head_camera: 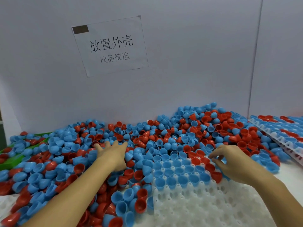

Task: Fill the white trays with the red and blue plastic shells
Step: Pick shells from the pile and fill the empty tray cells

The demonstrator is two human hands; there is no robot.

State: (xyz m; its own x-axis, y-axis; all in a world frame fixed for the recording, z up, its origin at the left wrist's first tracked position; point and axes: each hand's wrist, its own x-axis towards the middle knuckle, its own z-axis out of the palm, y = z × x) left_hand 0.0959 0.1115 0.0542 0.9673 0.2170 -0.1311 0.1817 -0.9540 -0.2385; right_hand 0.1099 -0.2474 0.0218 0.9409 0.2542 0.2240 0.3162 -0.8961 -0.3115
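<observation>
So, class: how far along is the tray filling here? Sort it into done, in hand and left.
Done: the far rows of the front tray hold shells, and the tray at right looks mostly full. In hand: the right hand works at the filled edge; the left hand reaches into the pile. Left: the near rows stand empty.

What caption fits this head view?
Left hand spread on shell pile; right hand works at the part-filled white tray.

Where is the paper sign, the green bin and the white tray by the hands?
paper sign (110, 46): head view, middle of sheet.
green bin (9, 162): head view, near wall.
white tray (205, 203): head view, empty cups.
</observation>
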